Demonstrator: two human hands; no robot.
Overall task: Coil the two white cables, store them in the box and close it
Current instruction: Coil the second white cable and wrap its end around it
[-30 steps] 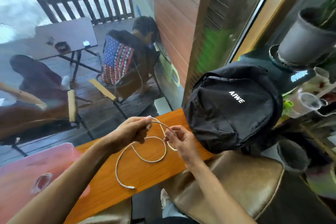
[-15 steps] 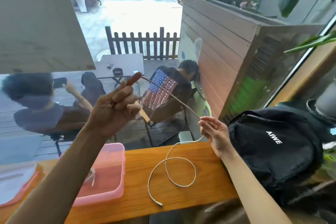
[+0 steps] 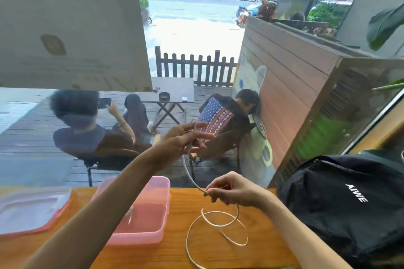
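Note:
A white cable (image 3: 218,225) runs from my raised left hand (image 3: 185,140) down to my right hand (image 3: 231,190), then drops in loose loops onto the wooden counter (image 3: 175,253). My left hand pinches one cable end up in front of the window. My right hand pinches the cable just above the counter. An open pink plastic box (image 3: 142,225) stands left of the loops, partly behind my left forearm; something thin and white lies inside it. Its pink-rimmed lid (image 3: 30,212) lies flat at the far left.
A black backpack (image 3: 341,203) fills the counter's right side, close to my right arm. A large window stands right behind the counter; people sit on chairs on the deck outside. A pale wooden panel (image 3: 70,24) hangs at the upper left.
My left hand has come down and right from its high stretch, so the cable hangs slacker. My right hand has dropped toward the counter. The camera has tilted up, showing the box and lid.

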